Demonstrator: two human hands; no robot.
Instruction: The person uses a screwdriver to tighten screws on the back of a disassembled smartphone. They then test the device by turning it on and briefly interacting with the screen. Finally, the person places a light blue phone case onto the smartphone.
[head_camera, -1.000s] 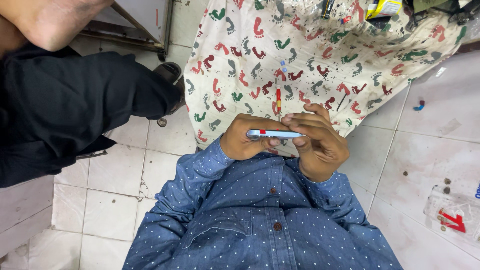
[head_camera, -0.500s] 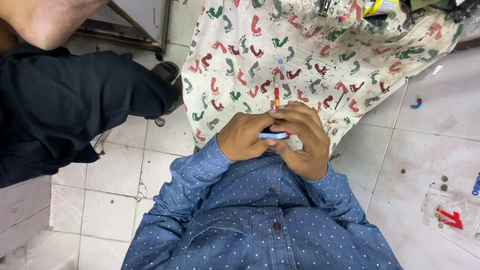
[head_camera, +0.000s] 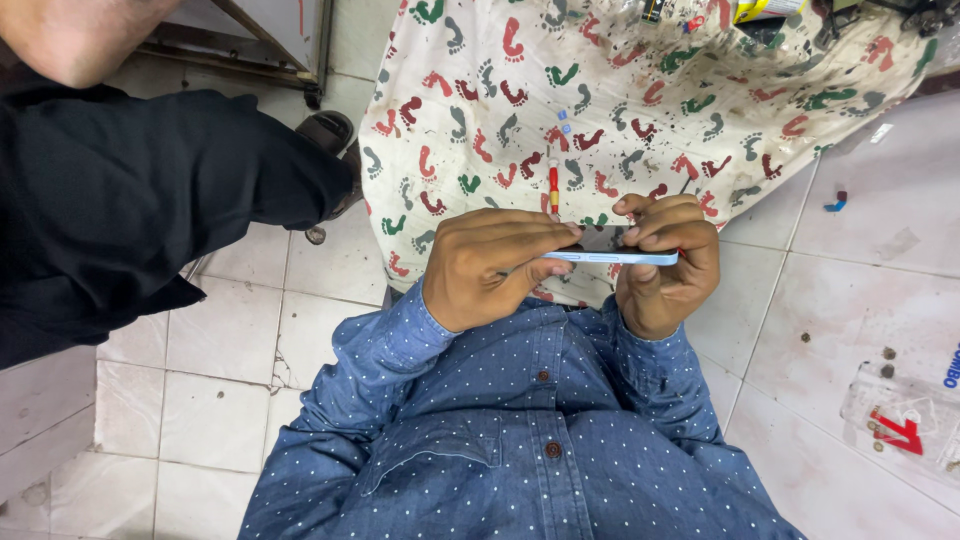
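Note:
A thin light-blue smartphone (head_camera: 612, 257) is held flat and edge-on in front of my chest, gripped from both ends. My left hand (head_camera: 487, 266) clamps its left end with fingers curled over the top. My right hand (head_camera: 665, 262) grips the right end, fingertips pressing on the upper face. Just beyond the phone, a small red-and-white screwdriver (head_camera: 552, 187) lies on a cream cloth (head_camera: 600, 90) printed with coloured footprints. My blue dotted shirt fills the lower part of the view.
Another person in black clothing (head_camera: 130, 200) sits at the left, a dark shoe (head_camera: 325, 132) next to the cloth. A clear plastic packet (head_camera: 900, 415) lies on the white tiled floor at right. Tools and small parts sit along the cloth's far edge.
Both hands have shifted: the phone's edge shows more fully now, and my right fingers have moved onto its upper face. The view has tilted slightly.

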